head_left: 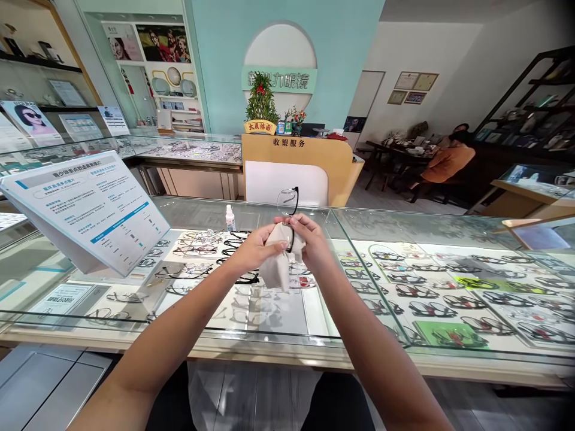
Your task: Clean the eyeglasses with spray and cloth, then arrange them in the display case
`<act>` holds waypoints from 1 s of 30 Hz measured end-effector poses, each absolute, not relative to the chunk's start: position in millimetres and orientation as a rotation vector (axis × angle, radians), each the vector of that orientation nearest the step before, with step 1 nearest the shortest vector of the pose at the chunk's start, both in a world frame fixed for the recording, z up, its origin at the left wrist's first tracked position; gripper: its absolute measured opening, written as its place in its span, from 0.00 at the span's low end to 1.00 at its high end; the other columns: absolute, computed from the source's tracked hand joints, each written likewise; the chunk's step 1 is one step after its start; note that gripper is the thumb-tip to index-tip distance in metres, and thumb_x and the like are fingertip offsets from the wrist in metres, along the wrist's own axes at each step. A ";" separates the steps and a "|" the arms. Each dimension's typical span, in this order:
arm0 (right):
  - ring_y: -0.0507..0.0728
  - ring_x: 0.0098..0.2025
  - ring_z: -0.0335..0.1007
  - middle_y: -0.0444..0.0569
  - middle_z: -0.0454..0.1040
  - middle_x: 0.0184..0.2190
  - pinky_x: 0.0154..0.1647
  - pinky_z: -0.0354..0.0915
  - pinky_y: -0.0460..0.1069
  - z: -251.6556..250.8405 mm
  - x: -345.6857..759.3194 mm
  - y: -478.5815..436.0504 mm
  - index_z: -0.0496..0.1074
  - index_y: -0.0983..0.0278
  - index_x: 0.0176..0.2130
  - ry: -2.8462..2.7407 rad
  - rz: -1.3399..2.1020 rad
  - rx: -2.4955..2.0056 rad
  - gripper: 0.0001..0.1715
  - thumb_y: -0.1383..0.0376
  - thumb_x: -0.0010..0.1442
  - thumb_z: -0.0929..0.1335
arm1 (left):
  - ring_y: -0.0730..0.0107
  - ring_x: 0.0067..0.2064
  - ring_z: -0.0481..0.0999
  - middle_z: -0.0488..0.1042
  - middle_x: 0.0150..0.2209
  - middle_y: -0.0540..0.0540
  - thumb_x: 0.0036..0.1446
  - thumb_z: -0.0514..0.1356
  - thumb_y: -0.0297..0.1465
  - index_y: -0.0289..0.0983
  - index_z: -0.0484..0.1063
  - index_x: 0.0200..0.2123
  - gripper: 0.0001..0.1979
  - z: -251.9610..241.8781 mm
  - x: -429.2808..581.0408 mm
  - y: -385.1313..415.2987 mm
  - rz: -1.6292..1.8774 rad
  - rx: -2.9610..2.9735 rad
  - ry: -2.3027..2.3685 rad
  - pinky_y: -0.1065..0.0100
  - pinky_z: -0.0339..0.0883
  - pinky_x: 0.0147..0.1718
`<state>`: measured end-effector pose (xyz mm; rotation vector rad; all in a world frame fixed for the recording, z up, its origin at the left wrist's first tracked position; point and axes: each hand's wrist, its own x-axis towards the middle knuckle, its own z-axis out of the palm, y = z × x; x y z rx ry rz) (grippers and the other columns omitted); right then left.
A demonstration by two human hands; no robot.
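Note:
Above the glass counter I hold a pair of eyeglasses (287, 200) with dark temples, one clear lens pointing up and away from me. My left hand (257, 246) is closed on a pale cleaning cloth (275, 272), its thumb pressing the cloth against the lower lens. At the middle of the frame, my right hand (309, 236) pinches the eyeglasses, with fingertips close to those of the left. The cloth drapes below both hands and hides part of the lower lens. Just left of my hands, a small white bottle (230, 218) stands on the counter top.
The glass display counter (287, 347) holds many eyeglasses under its top. A large printed stand-up sign (96, 209) leans at the left. Beyond is a wooden cashier desk (344, 170) with a plant (261, 103). A person in orange (449, 161) sits at a table at the back right.

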<state>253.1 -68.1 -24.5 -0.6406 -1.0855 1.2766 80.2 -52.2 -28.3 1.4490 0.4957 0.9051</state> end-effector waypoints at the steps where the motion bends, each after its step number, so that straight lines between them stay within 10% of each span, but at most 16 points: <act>1: 0.62 0.45 0.83 0.48 0.89 0.44 0.48 0.75 0.55 -24.5 252.5 -68.3 0.78 0.56 0.34 -1.093 1.277 -0.635 0.24 0.46 0.52 0.85 | 0.70 0.32 0.72 0.76 0.34 0.50 0.46 0.82 0.51 0.35 0.78 0.47 0.34 -28.5 81.5 -53.1 0.941 1.441 0.516 0.69 0.65 0.34; 16: 0.61 0.50 0.80 0.47 0.86 0.49 0.49 0.74 0.54 -23.0 253.8 -68.8 0.77 0.55 0.34 -1.070 1.298 -0.583 0.25 0.46 0.50 0.85 | 0.69 0.33 0.74 0.78 0.31 0.48 0.52 0.71 0.68 0.35 0.81 0.37 0.38 -31.5 84.7 -47.6 1.143 1.372 0.637 0.69 0.68 0.35; 23: 0.66 0.67 0.71 0.50 0.80 0.61 0.57 0.69 0.56 -19.3 262.9 -66.1 0.78 0.56 0.31 -1.207 1.156 -0.645 0.20 0.47 0.56 0.82 | 0.63 0.33 0.80 0.81 0.29 0.47 0.49 0.72 0.69 0.36 0.81 0.40 0.40 -30.9 72.3 -28.2 1.288 1.215 0.721 0.66 0.71 0.33; 30: 0.64 0.58 0.71 0.49 0.77 0.52 0.62 0.66 0.56 -30.7 257.9 -63.5 0.82 0.57 0.31 -1.408 1.146 -0.745 0.21 0.44 0.57 0.81 | 0.59 0.35 0.84 0.81 0.28 0.46 0.51 0.71 0.68 0.38 0.80 0.40 0.38 -28.4 71.5 -29.0 1.267 1.189 0.650 0.64 0.75 0.33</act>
